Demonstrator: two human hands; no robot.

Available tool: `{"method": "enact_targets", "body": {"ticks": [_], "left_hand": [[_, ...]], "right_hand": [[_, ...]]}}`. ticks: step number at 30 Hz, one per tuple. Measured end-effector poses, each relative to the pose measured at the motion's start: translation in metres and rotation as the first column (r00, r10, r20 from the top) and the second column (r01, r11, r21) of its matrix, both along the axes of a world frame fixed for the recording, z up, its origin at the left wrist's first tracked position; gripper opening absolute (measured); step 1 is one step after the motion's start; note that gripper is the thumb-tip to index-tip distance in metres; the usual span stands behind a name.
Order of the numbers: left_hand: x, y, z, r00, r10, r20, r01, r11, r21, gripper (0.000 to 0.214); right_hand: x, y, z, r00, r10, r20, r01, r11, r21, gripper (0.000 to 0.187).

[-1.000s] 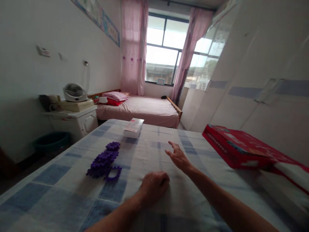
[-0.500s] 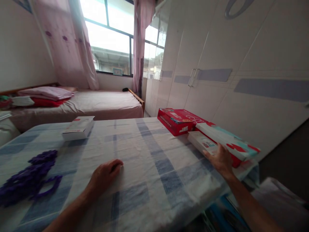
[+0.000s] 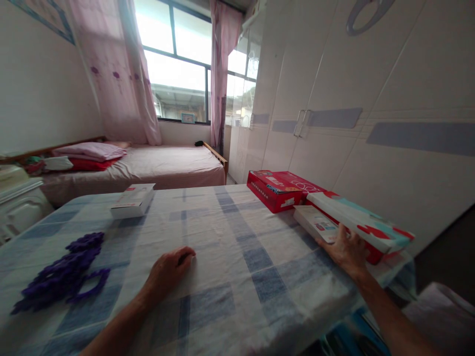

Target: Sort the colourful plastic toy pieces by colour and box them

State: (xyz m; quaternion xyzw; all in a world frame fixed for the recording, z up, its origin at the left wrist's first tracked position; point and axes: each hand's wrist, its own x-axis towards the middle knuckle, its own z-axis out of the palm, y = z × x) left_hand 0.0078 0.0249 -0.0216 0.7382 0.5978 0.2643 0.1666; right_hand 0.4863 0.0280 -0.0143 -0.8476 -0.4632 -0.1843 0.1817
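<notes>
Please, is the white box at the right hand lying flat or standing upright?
Lying flat: the white box shows its broad printed face upward, beside the right hand.

A bedroom in a home is showing here, chiefly through the pink-covered bed (image 3: 170, 162), which is standing near a large window (image 3: 185, 79) with its wooden end rail (image 3: 217, 154) showing. Folded pink bedding (image 3: 87, 150) is lying on a red piece (image 3: 94, 165) at its left. Long pink curtains (image 3: 115, 109) are hanging on both sides of the glass, the left one carrying purple motifs (image 3: 116, 75). Along the right, a tall white wardrobe (image 3: 408, 79) is displaying lilac panels (image 3: 334, 118) and slim handles (image 3: 297, 123). A white cabinet (image 3: 23, 203) is standing at far left, and a checked cloth is covering the surface (image 3: 211, 232) in front.
</notes>
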Motion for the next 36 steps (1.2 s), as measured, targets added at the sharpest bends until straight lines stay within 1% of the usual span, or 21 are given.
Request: {"method": "enact_targets", "body": {"ticks": [2,4,8,12,15,18,20,23,25,27,28,30,31,33,35,36], "left_hand": [[0.0,0.001,-0.001,1.0,-0.014,-0.004,0.014,1.0,-0.004,0.029],[0.0,0.001,0.0,1.0,-0.019,-0.01,0.019,1.0,0.0,0.029],[0.001,0.0,0.001,1.0,-0.002,0.007,0.002,1.0,-0.01,0.026],[0.003,0.001,-0.001,0.999,0.008,0.038,-0.008,1.0,-0.003,0.025],[0.004,0.001,-0.004,0.999,0.018,0.044,-0.018,1.0,0.017,0.025],[0.005,0.001,-0.004,0.998,0.019,0.058,-0.022,0.999,0.044,0.025],[0.006,0.001,-0.004,0.997,0.013,0.081,-0.019,0.997,0.079,0.025],[0.008,-0.001,-0.005,0.984,-0.009,0.177,-0.012,0.993,0.118,0.026],[0.009,-0.001,-0.006,0.952,-0.023,0.304,-0.005,0.996,0.091,0.025],[0.009,-0.001,-0.007,0.887,-0.02,0.461,0.01,1.0,0.024,0.029],[0.009,0.0,-0.006,0.84,-0.004,0.543,0.018,1.0,-0.02,0.036],[0.008,0.001,-0.004,0.708,0.044,0.705,0.043,0.994,-0.105,0.053],[0.007,0.001,-0.003,0.619,0.065,0.782,0.063,0.989,-0.132,0.061],[0.005,0.002,0.0,0.409,0.076,0.909,0.103,0.986,-0.128,0.068],[0.004,0.003,0.002,0.209,0.055,0.976,0.13,0.988,-0.084,0.065],[0.004,0.003,0.002,0.126,0.048,0.991,0.152,0.986,-0.067,0.062]], "right_hand": [[-0.001,0.002,-0.002,0.999,-0.018,0.037,0.017,1.0,0.017,0.084],[-0.001,0.005,-0.003,0.998,-0.006,0.059,0.006,1.0,0.012,0.083],[-0.003,0.008,-0.005,0.999,0.031,0.017,-0.03,0.999,-0.027,0.08],[-0.014,0.0,-0.005,0.997,0.073,0.003,-0.073,0.997,-0.038,0.073],[-0.031,-0.01,-0.007,0.987,0.163,-0.016,-0.163,0.985,-0.047,0.072],[-0.058,-0.013,-0.009,0.954,0.297,-0.035,-0.299,0.953,-0.057,0.073],[-0.085,-0.01,-0.008,0.918,0.392,-0.06,-0.395,0.917,-0.059,0.072],[-0.138,-0.005,-0.002,0.845,0.512,-0.156,-0.525,0.85,-0.052,0.066],[-0.177,-0.004,0.004,0.776,0.591,-0.222,-0.611,0.791,-0.028,0.064],[-0.215,-0.003,0.009,0.68,0.677,-0.28,-0.704,0.711,0.01,0.063],[-0.232,-0.003,0.012,0.641,0.704,-0.305,-0.733,0.679,0.029,0.062],[-0.26,-0.003,0.017,0.587,0.735,-0.341,-0.767,0.639,0.055,0.061],[-0.272,-0.003,0.019,0.574,0.74,-0.351,-0.774,0.631,0.064,0.06],[-0.289,-0.003,0.023,0.556,0.748,-0.362,-0.78,0.62,0.084,0.06],[-0.301,-0.003,0.027,0.528,0.766,-0.367,-0.791,0.601,0.118,0.061],[-0.306,-0.004,0.029,0.505,0.784,-0.362,-0.803,0.58,0.138,0.06]]}}
